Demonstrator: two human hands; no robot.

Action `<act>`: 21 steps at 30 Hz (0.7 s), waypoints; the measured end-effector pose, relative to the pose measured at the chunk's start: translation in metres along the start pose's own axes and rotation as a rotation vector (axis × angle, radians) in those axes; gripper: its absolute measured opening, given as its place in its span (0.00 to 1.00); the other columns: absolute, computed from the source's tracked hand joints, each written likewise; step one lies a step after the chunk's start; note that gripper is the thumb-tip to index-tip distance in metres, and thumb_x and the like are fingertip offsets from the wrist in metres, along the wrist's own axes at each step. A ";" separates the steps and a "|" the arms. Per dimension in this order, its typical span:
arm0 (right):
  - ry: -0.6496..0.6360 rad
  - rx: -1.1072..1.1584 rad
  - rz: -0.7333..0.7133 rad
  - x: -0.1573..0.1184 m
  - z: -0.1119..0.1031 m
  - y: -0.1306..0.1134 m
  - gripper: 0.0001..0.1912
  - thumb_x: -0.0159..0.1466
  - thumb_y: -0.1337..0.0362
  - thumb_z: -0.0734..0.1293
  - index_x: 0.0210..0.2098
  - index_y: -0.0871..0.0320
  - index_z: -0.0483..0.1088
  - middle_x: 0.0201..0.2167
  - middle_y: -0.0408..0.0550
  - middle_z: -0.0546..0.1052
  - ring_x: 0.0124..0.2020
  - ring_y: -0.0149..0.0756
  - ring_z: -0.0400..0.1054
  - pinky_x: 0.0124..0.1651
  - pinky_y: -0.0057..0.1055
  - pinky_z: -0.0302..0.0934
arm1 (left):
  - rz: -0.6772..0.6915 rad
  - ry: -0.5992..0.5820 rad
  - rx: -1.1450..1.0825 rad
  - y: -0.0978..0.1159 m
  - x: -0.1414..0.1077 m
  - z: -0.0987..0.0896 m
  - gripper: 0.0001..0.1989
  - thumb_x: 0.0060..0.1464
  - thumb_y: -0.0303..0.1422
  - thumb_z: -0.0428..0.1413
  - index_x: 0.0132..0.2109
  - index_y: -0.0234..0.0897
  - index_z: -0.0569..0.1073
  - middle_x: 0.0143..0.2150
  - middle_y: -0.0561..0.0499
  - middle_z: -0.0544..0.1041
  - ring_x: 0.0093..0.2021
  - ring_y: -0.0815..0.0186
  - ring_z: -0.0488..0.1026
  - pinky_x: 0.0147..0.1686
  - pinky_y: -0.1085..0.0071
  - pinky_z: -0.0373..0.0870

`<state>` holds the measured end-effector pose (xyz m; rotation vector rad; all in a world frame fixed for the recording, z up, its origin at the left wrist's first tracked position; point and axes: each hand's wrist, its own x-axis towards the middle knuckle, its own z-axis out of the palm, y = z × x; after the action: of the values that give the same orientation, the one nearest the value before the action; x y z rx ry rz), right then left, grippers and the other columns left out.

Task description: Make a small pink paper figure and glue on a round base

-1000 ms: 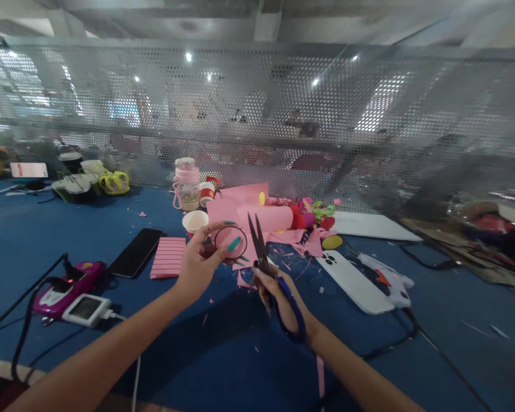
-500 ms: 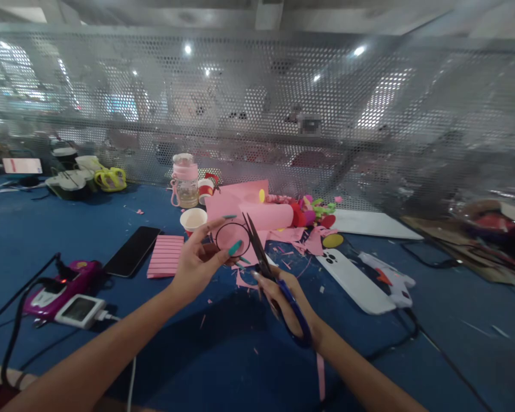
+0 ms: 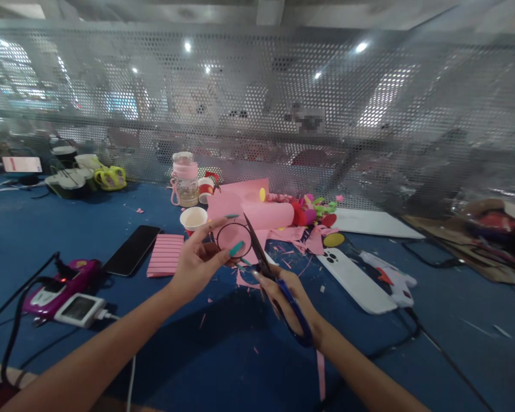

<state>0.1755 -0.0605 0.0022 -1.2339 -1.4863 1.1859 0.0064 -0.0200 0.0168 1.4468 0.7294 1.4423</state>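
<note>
My left hand (image 3: 201, 252) pinches a round pink paper piece (image 3: 232, 236) with a dark circle outline, thumb on its face. My right hand (image 3: 285, 294) grips blue-handled scissors (image 3: 295, 312), their dark blades pointing up and away along the right edge of the circle. The blades look closed or nearly so. Behind the hands lie a pink paper sheet and roll (image 3: 270, 215). Pink scraps (image 3: 313, 239) lie to the right of the roll, and a white paper cup (image 3: 193, 218) stands just beyond my left hand.
Left on the blue table are lined pink paper (image 3: 165, 256), a black phone (image 3: 132, 250) and a purple power strip (image 3: 62, 289) with cables. Rightward lie a white phone (image 3: 356, 280) and a glue gun (image 3: 390, 277). A pink-lidded bottle (image 3: 185, 180) stands by the mesh partition (image 3: 249, 80).
The scissor blades have come together beside the circle. The pink paper piece has shifted very slightly to the right; both hands hold nearly the same place.
</note>
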 end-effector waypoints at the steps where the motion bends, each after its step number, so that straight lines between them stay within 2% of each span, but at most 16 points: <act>1: 0.000 -0.003 -0.004 0.000 0.000 0.000 0.21 0.55 0.45 0.63 0.22 0.57 0.60 0.09 0.34 0.55 0.10 0.23 0.48 0.13 0.23 0.44 | 0.000 -0.002 0.000 0.000 0.000 0.000 0.24 0.43 0.31 0.62 0.50 0.38 0.69 0.41 0.47 0.79 0.26 0.69 0.77 0.26 0.75 0.77; 5: -0.013 0.008 -0.005 -0.001 0.000 0.001 0.21 0.56 0.45 0.62 0.22 0.57 0.60 0.09 0.33 0.55 0.09 0.22 0.47 0.12 0.22 0.43 | 0.004 0.004 0.000 0.002 0.000 0.001 0.24 0.43 0.31 0.63 0.50 0.38 0.69 0.45 0.46 0.77 0.25 0.70 0.76 0.25 0.76 0.77; 10: -0.015 0.043 0.017 -0.001 0.001 0.001 0.21 0.56 0.45 0.63 0.23 0.57 0.59 0.09 0.32 0.53 0.09 0.22 0.45 0.12 0.22 0.41 | -0.003 -0.006 -0.004 0.003 -0.001 0.001 0.24 0.44 0.31 0.62 0.50 0.37 0.69 0.44 0.47 0.78 0.25 0.69 0.77 0.26 0.76 0.77; 17: -0.002 0.042 0.018 -0.002 0.002 0.001 0.21 0.56 0.45 0.63 0.23 0.57 0.60 0.09 0.32 0.53 0.10 0.22 0.45 0.12 0.23 0.41 | 0.000 -0.012 -0.016 0.002 0.000 0.000 0.23 0.44 0.31 0.62 0.49 0.39 0.69 0.50 0.44 0.75 0.26 0.70 0.77 0.26 0.76 0.77; 21: 0.018 0.032 0.009 -0.001 0.003 0.001 0.21 0.55 0.45 0.63 0.21 0.57 0.59 0.09 0.33 0.53 0.10 0.22 0.46 0.13 0.22 0.41 | 0.008 -0.010 -0.026 0.001 -0.001 0.001 0.23 0.44 0.30 0.62 0.50 0.39 0.69 0.49 0.45 0.76 0.25 0.70 0.77 0.26 0.76 0.77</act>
<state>0.1734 -0.0623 0.0010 -1.2282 -1.4447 1.1971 0.0068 -0.0211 0.0178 1.4369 0.6970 1.4446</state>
